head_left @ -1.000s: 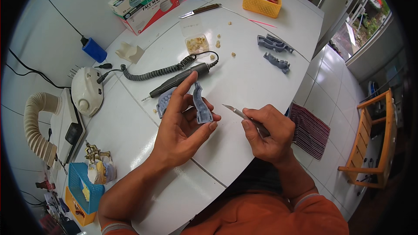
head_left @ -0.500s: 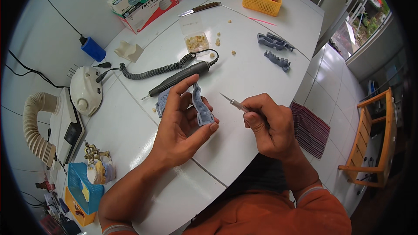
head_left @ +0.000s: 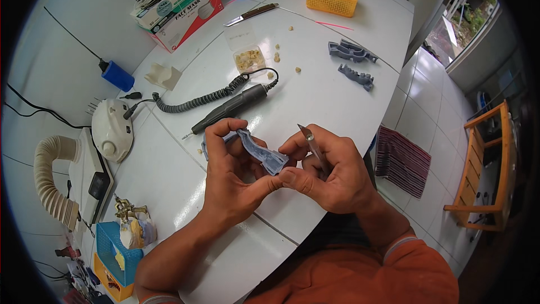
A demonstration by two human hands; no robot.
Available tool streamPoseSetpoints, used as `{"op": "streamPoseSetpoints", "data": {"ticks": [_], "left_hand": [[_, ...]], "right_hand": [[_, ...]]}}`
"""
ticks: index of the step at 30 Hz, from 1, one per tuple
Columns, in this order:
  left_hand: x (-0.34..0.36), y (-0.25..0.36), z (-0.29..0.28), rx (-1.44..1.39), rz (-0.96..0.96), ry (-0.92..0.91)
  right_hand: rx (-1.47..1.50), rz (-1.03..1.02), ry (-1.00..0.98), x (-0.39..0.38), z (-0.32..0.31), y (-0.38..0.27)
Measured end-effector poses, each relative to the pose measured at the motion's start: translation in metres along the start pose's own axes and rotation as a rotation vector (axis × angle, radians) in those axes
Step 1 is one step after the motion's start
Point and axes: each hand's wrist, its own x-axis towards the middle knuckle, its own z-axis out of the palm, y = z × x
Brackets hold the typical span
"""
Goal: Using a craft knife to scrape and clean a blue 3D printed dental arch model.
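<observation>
My left hand (head_left: 228, 183) is closed around a curved grey-blue dental model (head_left: 260, 151), its hollow underside turned up. Part of the model lies hidden behind my fingers. My right hand (head_left: 340, 177) keeps a craft knife (head_left: 313, 145) in its grip, the pointed blade sticking up and away from the model. Its thumb and a fingertip meet the model's right end, close to my left thumb. Just beyond my hands lies a dark handpiece drill (head_left: 233, 106) with a coiled cord. Two more grey dental pieces, a larger one (head_left: 351, 52) and a smaller one (head_left: 355, 77), rest at the far right.
A clear box of tooth-coloured pieces (head_left: 249, 58) stands open, with several loose crumbs around it. Farther back are a wooden-handled knife (head_left: 251, 14), mask boxes (head_left: 188, 19) and a yellow basket (head_left: 332, 3). On the left are a white control unit (head_left: 112, 129) and a ribbed hose (head_left: 48, 174).
My right hand has moved left and touches the model, with the knife blade now turned upward. The model has tilted and come lower in my left hand. The view has shifted slightly.
</observation>
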Motion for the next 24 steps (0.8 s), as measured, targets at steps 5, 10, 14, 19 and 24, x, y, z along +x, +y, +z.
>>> {"op": "streamPoseSetpoints", "data": {"ticks": [5,10,14,19,24], "left_hand": [[-0.003,-0.003,-0.004,0.156,0.137,-0.019],[-0.002,0.003,-0.001,0.039,0.144,-0.053],[0.0,0.003,-0.003,0.053,0.145,-0.089],[0.001,0.006,-0.002,0.035,0.127,-0.072],[0.001,0.008,0.001,0.003,0.104,-0.07]], "right_hand": [[-0.117,-0.048,0.025,0.003,0.0,0.001],[-0.235,-0.125,0.135,0.008,-0.012,0.01],[-0.302,-0.219,0.173,0.01,-0.012,0.009],[-0.261,-0.211,0.194,0.008,-0.01,0.013],[-0.204,-0.104,0.231,0.005,-0.008,0.013]]}}
